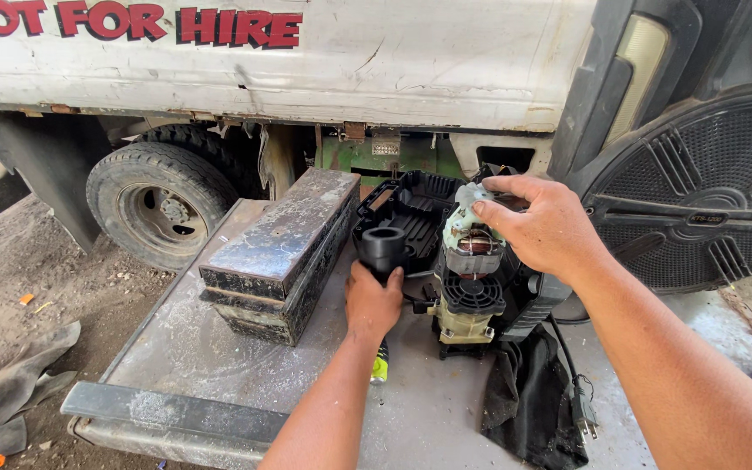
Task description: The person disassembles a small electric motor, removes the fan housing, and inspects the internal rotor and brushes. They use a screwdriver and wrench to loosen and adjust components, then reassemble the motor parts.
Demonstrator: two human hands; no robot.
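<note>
Copper windings and grey steel showed at the centre of the head view, where an opened electric motor assembly (470,287) stood upright on the worktop (219,348), its black fan grille facing me. My right hand (543,228) was clasped over its pale green top end, fingers curled down onto it. My left hand (372,300) was wrapped around a black tubular handle (385,248) just left of the motor, with a yellow-tipped tool (379,365) showing below the wrist. I judged the motor dense and rigid but its windings delicate, so the plastic end cap and the cream housing lower down looked the safer holds. Behind it lay a black plastic casing (411,209).

The worktop was scuffed, dusty metal. A dark metal box (280,252) sat at centre-left, a black cloth (528,400) and a power plug (585,409) at lower right. A white truck (350,61) filled the top of the frame, with a large black fan (707,191) at the right.
</note>
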